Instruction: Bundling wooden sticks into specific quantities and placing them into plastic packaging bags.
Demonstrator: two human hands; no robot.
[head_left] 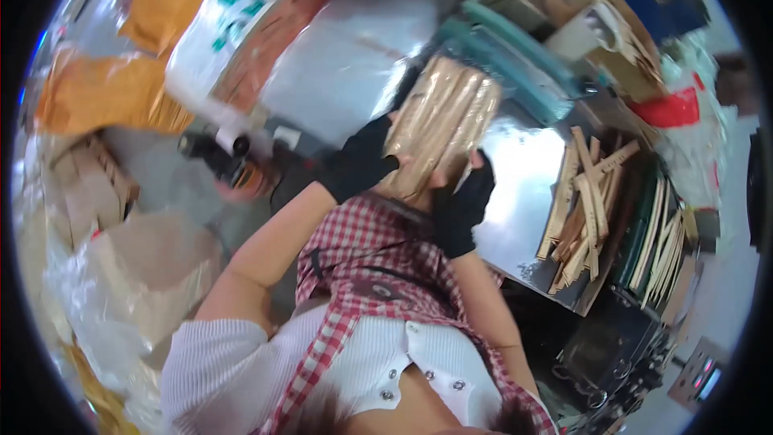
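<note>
Hands gripped wooden slat bundle (pixel 441 125) above steel table (pixel 523 185).
Left hand (pixel 358 163) and right hand (pixel 463 203), black-gloved, clamped bundle's lower end; slats could probably slip through smooth gloves.

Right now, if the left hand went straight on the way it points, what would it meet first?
The left hand in a black glove points toward the wooden bundle and already grips its edge, so the bundle is first. Beyond that, probably the shiny metal table, though depth is unclear.
</note>
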